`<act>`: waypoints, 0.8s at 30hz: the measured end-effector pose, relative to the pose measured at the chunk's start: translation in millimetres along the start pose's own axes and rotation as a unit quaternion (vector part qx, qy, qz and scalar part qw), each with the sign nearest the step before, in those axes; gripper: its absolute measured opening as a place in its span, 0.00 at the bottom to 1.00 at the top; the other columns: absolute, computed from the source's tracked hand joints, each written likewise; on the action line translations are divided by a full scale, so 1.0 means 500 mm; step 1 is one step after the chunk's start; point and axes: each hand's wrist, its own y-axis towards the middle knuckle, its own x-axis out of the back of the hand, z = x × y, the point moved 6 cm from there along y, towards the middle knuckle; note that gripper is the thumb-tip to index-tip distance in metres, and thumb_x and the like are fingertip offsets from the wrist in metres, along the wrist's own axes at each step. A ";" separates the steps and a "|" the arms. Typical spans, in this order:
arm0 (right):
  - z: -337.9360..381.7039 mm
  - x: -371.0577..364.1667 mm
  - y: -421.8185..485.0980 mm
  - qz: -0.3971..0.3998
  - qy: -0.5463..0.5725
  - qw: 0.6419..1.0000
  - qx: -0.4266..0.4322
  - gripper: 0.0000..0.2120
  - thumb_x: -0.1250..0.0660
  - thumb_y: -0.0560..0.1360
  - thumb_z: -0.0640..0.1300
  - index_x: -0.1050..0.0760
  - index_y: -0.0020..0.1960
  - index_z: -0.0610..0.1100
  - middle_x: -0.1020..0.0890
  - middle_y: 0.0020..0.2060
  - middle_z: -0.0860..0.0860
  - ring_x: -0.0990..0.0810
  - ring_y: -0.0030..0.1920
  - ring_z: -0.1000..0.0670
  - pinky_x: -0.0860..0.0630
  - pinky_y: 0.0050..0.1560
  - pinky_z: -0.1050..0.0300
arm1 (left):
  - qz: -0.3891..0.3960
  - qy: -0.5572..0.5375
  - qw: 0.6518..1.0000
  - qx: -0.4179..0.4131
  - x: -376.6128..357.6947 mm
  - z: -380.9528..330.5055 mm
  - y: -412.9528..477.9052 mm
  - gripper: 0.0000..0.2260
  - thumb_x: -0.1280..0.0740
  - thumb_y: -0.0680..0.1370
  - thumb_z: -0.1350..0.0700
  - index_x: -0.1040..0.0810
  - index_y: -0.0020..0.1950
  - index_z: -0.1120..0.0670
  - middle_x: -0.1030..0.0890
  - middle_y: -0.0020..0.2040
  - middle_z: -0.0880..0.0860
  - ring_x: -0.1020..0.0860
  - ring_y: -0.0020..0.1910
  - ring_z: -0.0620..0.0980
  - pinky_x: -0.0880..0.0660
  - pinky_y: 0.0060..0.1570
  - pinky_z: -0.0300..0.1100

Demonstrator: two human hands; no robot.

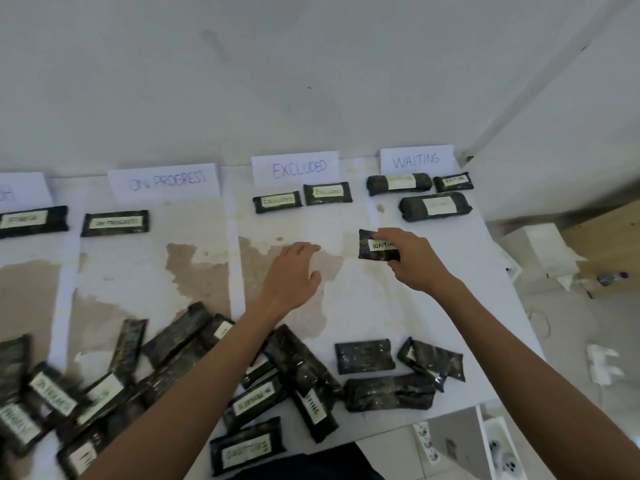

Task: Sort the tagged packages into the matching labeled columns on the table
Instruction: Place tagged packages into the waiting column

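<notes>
Now right hand (pixel 414 263) fingers pinch a dark package (pixel 371 244) tagged WAITING; left hand (pixel 294 277) fingers loose.

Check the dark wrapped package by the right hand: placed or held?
Held. The right hand pinches the dark wrapped WAITING-tagged package, short of the WAITING column's placed packages.

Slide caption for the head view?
Right hand holds dark wrapped package tagged WAITING below white paper WAITING sign; left hand hovers open.
</notes>
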 end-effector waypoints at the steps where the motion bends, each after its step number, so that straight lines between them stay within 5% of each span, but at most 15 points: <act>1: -0.024 -0.004 0.009 0.003 -0.011 1.000 0.003 0.26 0.32 0.69 0.31 0.28 0.65 0.45 0.25 0.65 0.49 0.26 0.63 0.44 0.30 0.62 0.42 | 0.009 0.003 1.000 0.003 -0.018 -0.008 0.018 0.22 0.38 0.75 0.57 0.33 0.70 0.55 0.30 0.68 0.55 0.34 0.68 0.56 0.35 0.67 0.51; 11: -0.203 -0.048 0.092 0.015 -0.040 0.999 0.009 0.28 0.32 0.62 0.25 0.23 0.60 0.41 0.22 0.62 0.44 0.27 0.64 0.40 0.32 0.65 0.41 | 0.058 0.030 0.997 0.031 -0.150 -0.034 0.141 0.21 0.39 0.76 0.58 0.33 0.70 0.55 0.33 0.70 0.56 0.36 0.68 0.57 0.33 0.66 0.52; 24: -0.229 -0.069 0.122 0.008 -0.031 0.999 0.037 0.28 0.34 0.63 0.23 0.24 0.60 0.40 0.24 0.63 0.42 0.27 0.65 0.39 0.30 0.63 0.42 | 0.051 0.073 0.995 0.044 -0.178 -0.039 0.159 0.22 0.37 0.75 0.57 0.33 0.70 0.55 0.36 0.71 0.57 0.38 0.69 0.58 0.33 0.65 0.53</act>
